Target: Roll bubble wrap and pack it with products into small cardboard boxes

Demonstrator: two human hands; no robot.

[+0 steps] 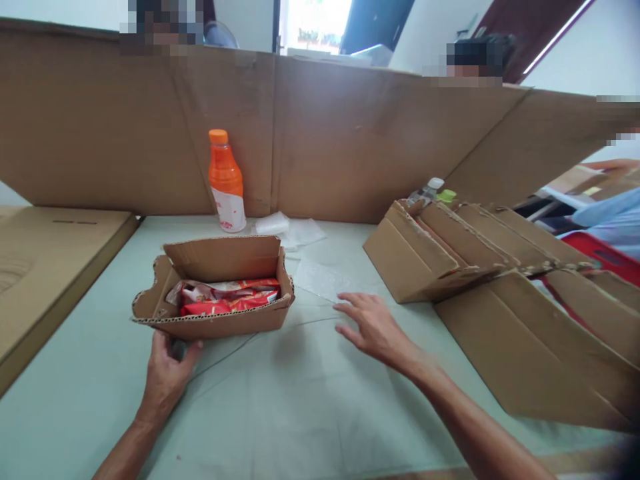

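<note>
A small open cardboard box [215, 328] is in front of me, left of the middle, with red snack packets [230, 300] lying inside. My left hand [170, 370] is at the box's lower front-left corner, its thumb in front and the fingers partly hidden beneath the edge, gripping it. To the right of the box, my right hand [370, 327] hovers with fingers spread and nothing in them. Just beyond its fingertips, a clear plastic sheet or bag [320, 280] lies on the pale green cloth [300, 413].
An orange-capped bottle [227, 180] stands by the tall cardboard partition [350, 147], beside white plastic packaging [280, 227]. Open cardboard bins [415, 267] fill the right side, some holding bottles [430, 190]. A large flat carton [60, 247] lies at left. Other people sit beyond the partition.
</note>
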